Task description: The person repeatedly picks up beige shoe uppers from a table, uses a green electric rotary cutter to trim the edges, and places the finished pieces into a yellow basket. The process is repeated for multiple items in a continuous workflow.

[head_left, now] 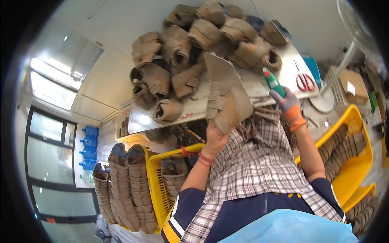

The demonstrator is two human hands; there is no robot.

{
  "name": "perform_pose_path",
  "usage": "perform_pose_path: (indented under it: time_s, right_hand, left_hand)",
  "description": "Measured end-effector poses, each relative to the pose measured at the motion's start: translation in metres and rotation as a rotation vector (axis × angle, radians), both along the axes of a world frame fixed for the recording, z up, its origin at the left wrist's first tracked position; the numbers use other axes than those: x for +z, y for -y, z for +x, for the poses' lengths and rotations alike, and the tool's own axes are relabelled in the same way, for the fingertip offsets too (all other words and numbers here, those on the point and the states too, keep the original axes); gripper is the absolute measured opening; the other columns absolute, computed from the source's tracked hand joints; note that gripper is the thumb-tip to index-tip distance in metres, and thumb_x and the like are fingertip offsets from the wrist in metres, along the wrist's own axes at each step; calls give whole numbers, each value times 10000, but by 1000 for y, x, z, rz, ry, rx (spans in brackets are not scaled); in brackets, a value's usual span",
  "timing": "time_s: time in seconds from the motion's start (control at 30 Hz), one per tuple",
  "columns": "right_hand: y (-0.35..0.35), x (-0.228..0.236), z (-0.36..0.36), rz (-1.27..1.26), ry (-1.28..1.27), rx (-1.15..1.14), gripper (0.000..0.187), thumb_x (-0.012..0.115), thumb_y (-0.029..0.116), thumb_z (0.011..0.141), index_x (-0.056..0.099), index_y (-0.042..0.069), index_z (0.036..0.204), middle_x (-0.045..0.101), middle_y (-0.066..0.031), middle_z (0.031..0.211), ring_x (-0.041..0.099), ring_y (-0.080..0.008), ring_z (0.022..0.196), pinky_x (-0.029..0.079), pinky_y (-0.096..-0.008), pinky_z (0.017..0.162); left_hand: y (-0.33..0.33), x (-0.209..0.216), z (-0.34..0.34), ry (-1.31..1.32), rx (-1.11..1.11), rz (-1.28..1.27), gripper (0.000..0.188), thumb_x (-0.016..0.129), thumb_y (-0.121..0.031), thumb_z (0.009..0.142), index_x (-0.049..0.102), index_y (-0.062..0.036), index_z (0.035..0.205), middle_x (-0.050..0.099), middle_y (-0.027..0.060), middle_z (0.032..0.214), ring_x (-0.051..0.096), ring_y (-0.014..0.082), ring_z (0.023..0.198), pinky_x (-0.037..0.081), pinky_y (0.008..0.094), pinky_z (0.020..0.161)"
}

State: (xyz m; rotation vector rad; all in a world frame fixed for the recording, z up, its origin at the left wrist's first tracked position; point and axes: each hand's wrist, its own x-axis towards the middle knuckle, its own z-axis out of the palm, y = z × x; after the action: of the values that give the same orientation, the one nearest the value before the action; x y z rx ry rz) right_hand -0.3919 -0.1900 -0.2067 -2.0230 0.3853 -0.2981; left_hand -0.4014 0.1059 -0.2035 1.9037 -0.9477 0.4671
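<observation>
Head view: we've got the brown wrap in our left hand, gripped at its lower end, fingers closed and thumb along the near side. It stands up and away from that hand, tilted slightly left at the top, over the table's near edge. The top end reaches close to the pile of brown wraps on the table (can't tell if they touch).

Looks: tall bent panel, brown, suede-like, with a pale rough edge along the top. A strap crosses low on the left side (dark marking on it), and a lighter tan area shows below that. Bottom widens to the right.

Our right hand, in a grey and orange glove, is curled around a green tool with a red button, nose pointing up-left. It's to the right of the wrap, clear of it. Red-handled scissors lie just beyond, on the table. Yellow basket at left, holding more wraps.
</observation>
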Motion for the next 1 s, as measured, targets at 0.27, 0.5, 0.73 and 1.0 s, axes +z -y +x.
perform_pose_path:
  time_s: [0.27,0.5,0.73,1.0]
  right_hand:
    - [-33,-37,55,-597,-146,47,694,635,461,820,410,116,1380,640,-169,1102,640,-353,955,499,-433,834]
    - [-64,-48,92,-739,-109,143,701,690,410,787,421,81,1345,630,-142,1050,628,-328,954,498,-412,830]
    - [-39,-44,31,-853,-24,168,768,719,428,755,402,64,1353,618,-153,1050,588,-310,981,455,-401,858]
    - [52,-65,-94,-612,452,-89,536,669,345,835,543,48,1264,606,-154,1151,574,-331,1023,464,-407,890]
  left_hand:
    - [-77,180,154,331,341,-107,375,694,-92,810,580,31,1145,661,159,1058,633,287,896,488,376,805]
    - [-116,251,349,-134,433,-452,492,752,-164,784,560,85,1163,627,168,1110,572,247,1008,443,361,885]
    - [-106,186,350,-21,892,-97,800,717,-151,786,267,3,1430,340,305,1407,368,409,1309,330,470,1078]
    - [-138,171,342,149,547,60,540,752,-150,786,528,117,1199,576,251,1209,592,328,1040,478,382,938]
